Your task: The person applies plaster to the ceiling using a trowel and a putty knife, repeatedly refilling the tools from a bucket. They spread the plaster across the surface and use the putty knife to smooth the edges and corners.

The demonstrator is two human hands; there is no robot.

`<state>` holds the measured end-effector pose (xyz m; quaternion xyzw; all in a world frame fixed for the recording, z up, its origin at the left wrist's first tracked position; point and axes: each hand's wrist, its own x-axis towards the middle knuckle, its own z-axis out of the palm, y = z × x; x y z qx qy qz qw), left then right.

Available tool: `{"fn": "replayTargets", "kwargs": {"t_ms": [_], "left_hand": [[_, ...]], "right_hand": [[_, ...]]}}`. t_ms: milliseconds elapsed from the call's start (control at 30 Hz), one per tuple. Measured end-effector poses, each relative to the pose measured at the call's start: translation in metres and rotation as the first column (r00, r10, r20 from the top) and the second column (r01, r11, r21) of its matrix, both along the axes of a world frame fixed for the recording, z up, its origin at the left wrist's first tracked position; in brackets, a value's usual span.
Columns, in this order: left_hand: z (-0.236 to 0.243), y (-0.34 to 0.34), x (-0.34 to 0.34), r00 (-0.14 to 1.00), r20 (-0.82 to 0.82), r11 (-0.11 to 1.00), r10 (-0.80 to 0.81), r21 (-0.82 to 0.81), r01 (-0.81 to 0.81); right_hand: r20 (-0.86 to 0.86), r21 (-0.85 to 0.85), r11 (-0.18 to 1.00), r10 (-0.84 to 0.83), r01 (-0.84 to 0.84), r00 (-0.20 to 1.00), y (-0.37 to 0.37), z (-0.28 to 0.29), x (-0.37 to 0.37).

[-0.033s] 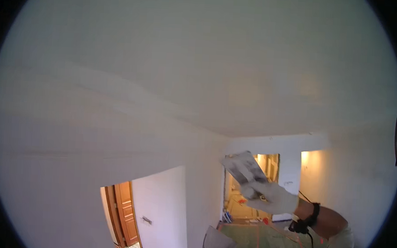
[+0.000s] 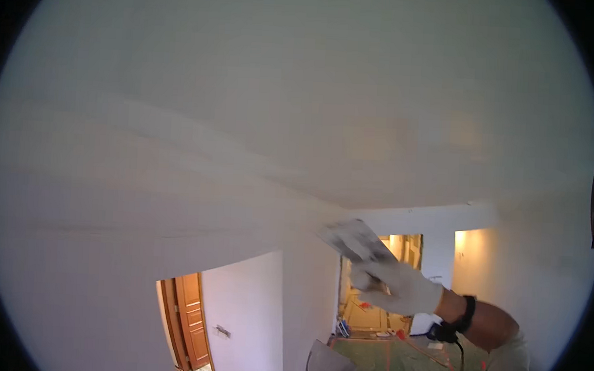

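Observation:
My right hand (image 2: 399, 285), in a pale glove, grips a flat metal trowel (image 2: 361, 239); its blade is raised toward the junction of wall and ceiling, and I cannot tell if it touches. A black strap with a small device (image 2: 444, 331) is on my right wrist. At the bottom centre, a grey blade-like tool (image 2: 328, 365) rises from below the frame. My left hand cannot be made out beside it; only a small reddish-brown patch shows at the edge there.
The ceiling (image 2: 303, 65) fills the upper view. On the left wall (image 2: 90, 282), an opening shows a wooden door (image 2: 192, 318) and white surface. Ahead is a warm-lit doorway (image 2: 364, 310); green floor covering (image 2: 408, 366) with orange lines lies below. A wall (image 2: 528, 265) runs along the right.
My right hand and trowel have moved a little left, and the blade sits slightly higher. The room has shifted slightly rightward in the view.

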<state>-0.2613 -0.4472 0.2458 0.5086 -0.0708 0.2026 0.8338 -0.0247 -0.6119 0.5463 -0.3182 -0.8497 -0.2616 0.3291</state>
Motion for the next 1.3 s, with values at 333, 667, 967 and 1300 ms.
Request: {"fn": "replayTargets", "kwargs": {"t_ms": [333, 667, 967, 1300], "left_hand": [[-0.013, -0.069, 0.015, 0.982, -0.032, 0.98, 0.189, 0.065, -0.186], [-0.001, 0.005, 0.024, 0.942, -0.225, 0.967, -0.249, 0.002, 0.256], [-0.062, 0.051, 0.123, 0.707, -0.289, 0.754, -0.645, -0.392, 0.527], [0.004, -0.037, 0.212, 0.685, -0.312, 0.744, -0.659, -0.134, 0.655]], "right_hand": [[0.091, 0.499, 0.867, -0.035, -0.015, 0.995, -0.017, 0.179, -0.193], [-0.002, 0.526, 0.838, 0.17, -0.144, 0.985, -0.093, 0.177, -0.179], [-0.215, 0.63, 0.769, 0.309, -0.11, 0.926, -0.261, 0.161, -0.049], [-0.179, 0.651, 0.631, 0.669, -0.423, 0.722, -0.359, 0.145, 0.118]]}}
